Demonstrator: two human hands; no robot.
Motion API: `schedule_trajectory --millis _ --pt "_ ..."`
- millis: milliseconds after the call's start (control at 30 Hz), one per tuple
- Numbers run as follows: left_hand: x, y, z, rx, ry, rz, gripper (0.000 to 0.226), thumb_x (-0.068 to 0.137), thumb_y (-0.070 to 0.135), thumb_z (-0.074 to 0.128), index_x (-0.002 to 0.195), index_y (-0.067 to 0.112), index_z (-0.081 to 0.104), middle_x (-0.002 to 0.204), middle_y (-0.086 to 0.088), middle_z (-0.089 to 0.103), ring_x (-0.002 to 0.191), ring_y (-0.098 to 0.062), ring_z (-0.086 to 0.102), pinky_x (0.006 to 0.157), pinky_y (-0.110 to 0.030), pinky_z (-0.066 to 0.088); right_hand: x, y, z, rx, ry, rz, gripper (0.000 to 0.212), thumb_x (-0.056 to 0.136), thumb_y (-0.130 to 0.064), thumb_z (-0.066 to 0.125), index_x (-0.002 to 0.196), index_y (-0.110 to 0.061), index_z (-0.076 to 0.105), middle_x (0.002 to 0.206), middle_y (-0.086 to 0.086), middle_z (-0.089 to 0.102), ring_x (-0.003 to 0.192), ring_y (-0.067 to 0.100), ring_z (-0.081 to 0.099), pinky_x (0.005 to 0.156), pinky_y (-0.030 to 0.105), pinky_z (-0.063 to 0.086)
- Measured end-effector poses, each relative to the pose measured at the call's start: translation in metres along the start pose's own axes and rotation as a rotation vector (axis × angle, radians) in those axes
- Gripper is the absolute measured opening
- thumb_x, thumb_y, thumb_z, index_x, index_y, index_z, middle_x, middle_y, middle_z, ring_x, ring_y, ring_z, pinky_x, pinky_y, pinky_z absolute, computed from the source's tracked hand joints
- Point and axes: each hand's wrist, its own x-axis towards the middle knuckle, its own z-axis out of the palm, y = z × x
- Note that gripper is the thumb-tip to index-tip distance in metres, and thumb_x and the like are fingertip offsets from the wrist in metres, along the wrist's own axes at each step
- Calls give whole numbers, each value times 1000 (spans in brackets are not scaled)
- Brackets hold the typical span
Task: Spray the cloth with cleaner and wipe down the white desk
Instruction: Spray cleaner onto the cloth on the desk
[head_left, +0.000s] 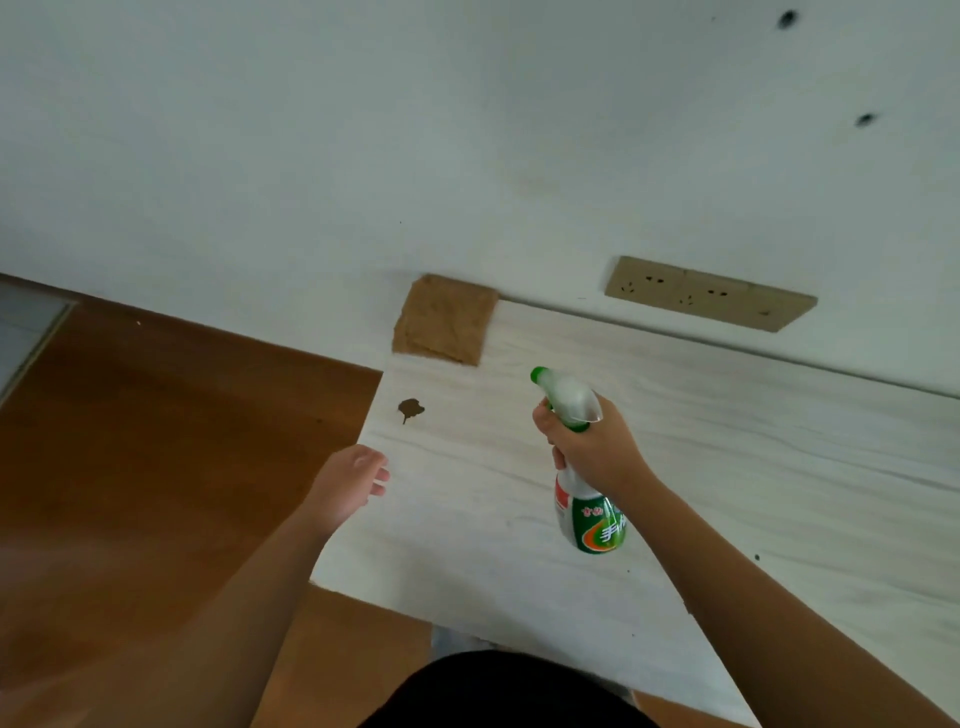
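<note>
Head view: we look down on our two bare arms over the white desk (727, 467), its pale top streaked with grey grain.
Right hand (592, 447): wrapped around the neck of the spray bottle (587, 467), fingers closed at the trigger; the bottle is lifted off the desk, green nozzle aimed far and left.
Left hand (353, 483): empty, fingers loosely curled, at the desk's left edge; we cannot tell whether it touches the top.
Cloth (444, 322): brown, lying flat at the far left corner of the desk, against the wall (363, 130).
Stain (410, 409): dark brown blot on the desk, nearer than the cloth, left of the nozzle.
Sockets (709, 299): tan strip on the wall, right of the cloth.
Floor (156, 441): brown wood, left of the desk.
</note>
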Motion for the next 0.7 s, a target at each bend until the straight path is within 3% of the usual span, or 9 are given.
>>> schedule_trajectory --millis 100,200,333,400,600,700 --pt "29 7 -13 13 14 -34 12 105 24 57 107 14 63 108 -6 70 95 -19 69 75 -27 51 43 -9 12 -36 -26 31 26 92 -39 68 89 -13 61 65 14 67 46 14 60 57 36 56" --pt "53 5 -30 40 51 13 17 107 26 53 109 13 64 107 -7 70 97 -20 69 80 -28 53 93 -16 27 -67 -41 53 28 91 -40 69 88 -13 61 60 6 64 43 11 58 55 32 55" --pt "81 -7 -48 131 204 54 22 108 28 48 108 14 65 102 -6 72 97 -25 71 93 -44 57 146 -20 53 -145 -44 36 31 93 -39 66 74 -16 58 49 -1 60 39 9 56 56 28 54" --pt "93 -9 -49 114 197 16 27 105 29 50 114 11 69 107 -8 74 101 -30 71 95 -48 57 164 -20 65 -138 -47 54 32 94 -39 65 71 -18 56 46 -4 59 39 9 55 56 27 53" --pt "110 -12 -25 285 72 47 42 112 35 35 128 9 63 129 -8 65 111 -22 62 100 -38 52 185 -20 88 -139 -64 105 30 95 -38 64 72 -21 54 43 -6 56 38 9 54 56 26 53" --pt "119 -18 -13 204 54 66 59 109 52 31 126 7 65 121 -7 67 106 -20 63 94 -34 51 191 -20 96 -149 -70 125 26 94 -38 65 78 -19 56 48 -4 59 40 11 56 55 26 53"
